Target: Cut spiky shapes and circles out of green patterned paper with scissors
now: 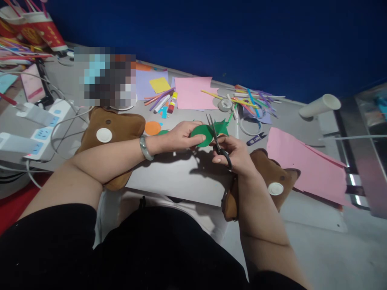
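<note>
– One green paper piece (pixel 199 135): location?
– In the left hand (pixel 184 136), pinched; thumb flat on its near face, the other fingers largely hidden behind it. Grip closed.
– Right fingers?
– Right hand (pixel 235 155) curled closed around the black handle of the scissors (pixel 217 143). Cannot tell which finger sits in which loop. Blades point away from the body and cross the green paper, tips slightly parted. Paper edge jagged to the right of the blades.
– Left of the left fingers?
– Orange disc (pixel 153 128), flat on the table. Farther out, ahead of those fingers: glue stick (pixel 172 102) beside a marker (pixel 162 104), then a pink sheet (pixel 193 92).
– Right of the right fingers?
– Purple snips (pixel 255 139), near; tape roll (pixel 250 133) just beyond.
– Outermost?
– Left brown cushion (pixel 121 124), left of the left fingers, partly under that forearm. Right brown cushion (pixel 266 171), right of the right fingers and nearer the body, partly covered by that forearm.
</note>
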Motion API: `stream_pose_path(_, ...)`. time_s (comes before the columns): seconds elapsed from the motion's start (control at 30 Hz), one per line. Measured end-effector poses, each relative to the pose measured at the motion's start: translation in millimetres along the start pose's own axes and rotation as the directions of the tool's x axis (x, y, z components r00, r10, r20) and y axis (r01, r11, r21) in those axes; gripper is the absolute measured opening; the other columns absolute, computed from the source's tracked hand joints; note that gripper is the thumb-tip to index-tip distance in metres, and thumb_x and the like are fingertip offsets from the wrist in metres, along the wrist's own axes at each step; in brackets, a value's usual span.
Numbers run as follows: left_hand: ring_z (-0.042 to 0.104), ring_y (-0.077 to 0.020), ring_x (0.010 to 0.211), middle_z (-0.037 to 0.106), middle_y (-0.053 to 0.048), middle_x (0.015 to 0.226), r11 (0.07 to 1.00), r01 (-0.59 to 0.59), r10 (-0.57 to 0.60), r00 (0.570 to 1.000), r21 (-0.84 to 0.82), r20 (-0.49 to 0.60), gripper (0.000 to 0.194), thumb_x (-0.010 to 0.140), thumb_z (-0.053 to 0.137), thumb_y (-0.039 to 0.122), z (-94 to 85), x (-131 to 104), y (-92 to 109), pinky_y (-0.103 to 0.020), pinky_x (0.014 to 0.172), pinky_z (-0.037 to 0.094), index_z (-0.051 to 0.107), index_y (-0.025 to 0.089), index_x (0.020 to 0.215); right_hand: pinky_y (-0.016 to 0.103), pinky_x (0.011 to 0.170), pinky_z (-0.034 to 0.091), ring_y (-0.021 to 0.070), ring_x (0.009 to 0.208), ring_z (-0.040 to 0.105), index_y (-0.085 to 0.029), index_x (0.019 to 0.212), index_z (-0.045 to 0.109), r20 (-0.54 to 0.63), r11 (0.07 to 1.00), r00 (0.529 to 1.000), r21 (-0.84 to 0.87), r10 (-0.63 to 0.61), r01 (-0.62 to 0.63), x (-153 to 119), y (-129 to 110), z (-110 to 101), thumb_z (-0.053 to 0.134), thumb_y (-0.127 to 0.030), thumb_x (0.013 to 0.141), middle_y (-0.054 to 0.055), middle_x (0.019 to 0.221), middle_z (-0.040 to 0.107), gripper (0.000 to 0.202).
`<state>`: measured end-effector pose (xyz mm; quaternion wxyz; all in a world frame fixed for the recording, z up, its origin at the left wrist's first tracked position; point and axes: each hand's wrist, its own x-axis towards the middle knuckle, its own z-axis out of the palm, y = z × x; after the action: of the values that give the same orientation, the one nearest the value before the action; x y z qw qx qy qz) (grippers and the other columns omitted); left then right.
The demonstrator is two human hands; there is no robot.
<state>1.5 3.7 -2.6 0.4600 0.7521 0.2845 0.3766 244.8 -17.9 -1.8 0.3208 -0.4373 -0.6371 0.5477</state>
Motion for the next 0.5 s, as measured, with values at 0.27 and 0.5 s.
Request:
stream_pose_path(0.27, 0.055, -0.0153, 0.074, 0.056, -0.001, 0.076, 1.0, -0.015, 0.015, 1.0, -0.001, -0.027, 0.028, 0.092, 0.061, 0.04, 0.4, -0.4, -0.5, -0.029, 0.074, 0.046, 0.051, 0.02, 0.074, 0.029, 0.054, 0.043, 0.0131, 0.053, 0.053, -0.022, 0.082, 0.072, -0.01, 1.0, 1.0, -0.01, 0.006, -0.006, -0.9, -5.2, 0.0, 0.106, -0.065, 0.042, -0.004, 0.059, 0.063, 0.068)
stream_pose_path(0.5, 0.053, -0.0137, 0.072, 0.056, -0.001, 0.077, 1.0, 0.014, -0.015, 0.999, -0.003, -0.035, 0.029, 0.091, 0.06, 0.042, 0.0, -0.7, -1.2, -0.028, 0.072, 0.045, 0.053, 0.02, 0.075, 0.029, 0.05, 0.043, 0.0136, 0.051, 0.054, -0.023, 0.083, 0.071, -0.02, 1.0, 0.999, 0.008, 0.029, -0.029, -1.7, -4.5, 0.4, 0.107, -0.062, 0.04, -0.004, 0.06, 0.062, 0.069)
